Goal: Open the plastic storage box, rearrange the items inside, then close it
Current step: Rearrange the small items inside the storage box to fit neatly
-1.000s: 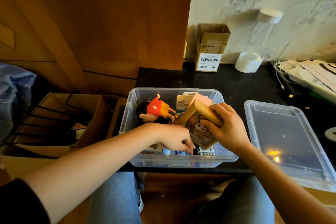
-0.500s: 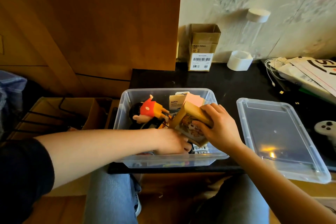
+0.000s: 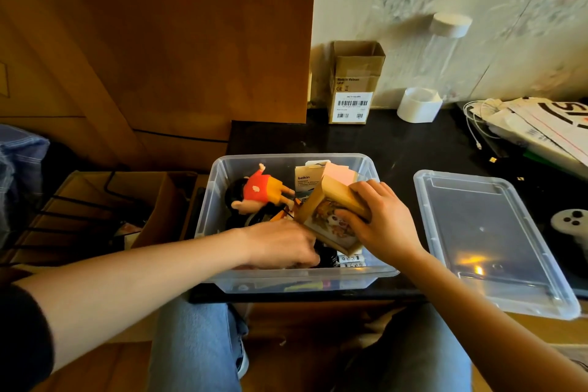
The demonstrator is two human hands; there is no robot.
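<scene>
The clear plastic storage box (image 3: 210, 200) stands open at the front edge of the black desk (image 3: 397, 143), toward its left corner, with its clear plastic lid (image 3: 496, 248) lying flat on the desk just beside it on the right. Inside, at the back left, a soft doll in a red shirt and yellow shorts (image 3: 261, 191) lies on dark items. At the back right stand a white Belkin packet (image 3: 304, 183) and a pale pink card (image 3: 337, 172). The right hand (image 3: 385, 219) grips a tan cardboard box with a picture on its face (image 3: 331, 216), fingers curled over its top edge, holding it tilted above the right half of the storage box. The left hand (image 3: 280, 243) reaches down into the front of the storage box; its fingertips are hidden, so whether it holds anything cannot be told. Small white printed packs (image 3: 351, 259) lie at the front right. Against the wall at the desk's back edge stand an open brown cardboard carton with a barcode label (image 3: 353, 83) and a white roll of tape (image 3: 418, 105).
</scene>
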